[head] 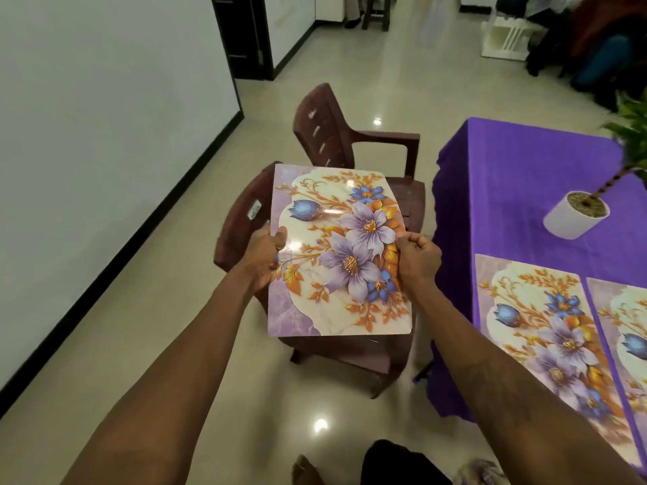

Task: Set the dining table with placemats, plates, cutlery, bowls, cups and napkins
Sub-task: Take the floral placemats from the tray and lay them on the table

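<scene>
the dining table (525,190), covered with a purple cloth, is standing at the right. a first placemat (546,330) and a second placemat (626,320) are already lying side by side on its near part. so the placemat step is being done, early in the task: no plates, cutlery, bowls, cups or napkins are showing. a third placemat (336,253) is being held in the air above the brown chairs (350,134), left of the table and apart from it. the left hand (264,253) is gripping its left edge, thumb on top, and the right hand (418,255) is pinching its right edge. next, it seems, this mat is needing to be carried right and laid flat on bare cloth, without overlapping the others. a white pot (574,213) on the table is holding a small plant in a pale filling.
</scene>
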The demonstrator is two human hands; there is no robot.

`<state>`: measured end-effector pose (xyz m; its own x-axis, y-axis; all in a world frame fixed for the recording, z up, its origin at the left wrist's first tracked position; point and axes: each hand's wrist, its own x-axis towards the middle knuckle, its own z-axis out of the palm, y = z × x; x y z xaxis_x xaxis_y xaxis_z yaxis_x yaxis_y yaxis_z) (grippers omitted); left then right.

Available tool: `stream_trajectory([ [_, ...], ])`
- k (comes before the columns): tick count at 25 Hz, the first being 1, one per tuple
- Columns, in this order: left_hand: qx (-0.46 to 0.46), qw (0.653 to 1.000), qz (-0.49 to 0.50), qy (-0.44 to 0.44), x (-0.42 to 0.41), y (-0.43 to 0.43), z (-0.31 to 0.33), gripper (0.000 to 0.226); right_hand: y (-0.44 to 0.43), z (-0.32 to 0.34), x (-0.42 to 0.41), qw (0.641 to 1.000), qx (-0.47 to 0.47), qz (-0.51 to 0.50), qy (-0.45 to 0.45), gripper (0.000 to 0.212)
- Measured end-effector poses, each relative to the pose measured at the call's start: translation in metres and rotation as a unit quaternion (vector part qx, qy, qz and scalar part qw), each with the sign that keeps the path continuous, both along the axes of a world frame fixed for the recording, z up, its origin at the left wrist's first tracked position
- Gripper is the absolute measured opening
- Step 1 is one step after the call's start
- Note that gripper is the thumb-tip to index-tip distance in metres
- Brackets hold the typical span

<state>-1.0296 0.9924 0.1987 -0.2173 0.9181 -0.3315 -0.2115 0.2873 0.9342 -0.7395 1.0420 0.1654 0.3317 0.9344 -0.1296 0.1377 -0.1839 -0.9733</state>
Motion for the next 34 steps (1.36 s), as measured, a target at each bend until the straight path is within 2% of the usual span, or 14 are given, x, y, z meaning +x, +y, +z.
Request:
stream_trajectory([
  [4,0.022,1.000,0.006,0.014,-0.085,0.035,-0.001,0.023,0.034,0.011,-0.081,1.000,0.021,-0.011,0.011,0.015],
  [6,0.012,1.000,0.015,0.003,-0.112,0.056,-0.002,0.028,0.057,0.013,-0.110,1.000,0.016,-0.013,0.016,0.012],
  [9,-0.006,1.000,0.006,-0.008,-0.146,0.097,-0.005,0.024,0.096,0.008,-0.147,0.999,0.023,-0.013,0.019,0.012],
  [13,-0.038,0.999,-0.018,0.002,-0.190,0.177,-0.016,0.025,0.150,0.003,-0.186,0.998,0.017,-0.050,0.045,0.018],
  [22,-0.050,0.985,-0.166,0.007,-0.254,0.352,-0.026,0.031,0.235,0.008,-0.241,0.983,-0.010,-0.172,0.068,0.013],
  [29,-0.069,0.944,-0.321,-0.022,-0.268,0.481,-0.018,0.028,0.287,0.013,-0.290,0.950,-0.016,-0.303,0.076,0.008],
  [34,-0.075,0.914,-0.398,-0.004,-0.290,0.561,-0.014,0.029,0.316,0.027,-0.346,0.915,-0.023,-0.398,0.066,0.006],
])
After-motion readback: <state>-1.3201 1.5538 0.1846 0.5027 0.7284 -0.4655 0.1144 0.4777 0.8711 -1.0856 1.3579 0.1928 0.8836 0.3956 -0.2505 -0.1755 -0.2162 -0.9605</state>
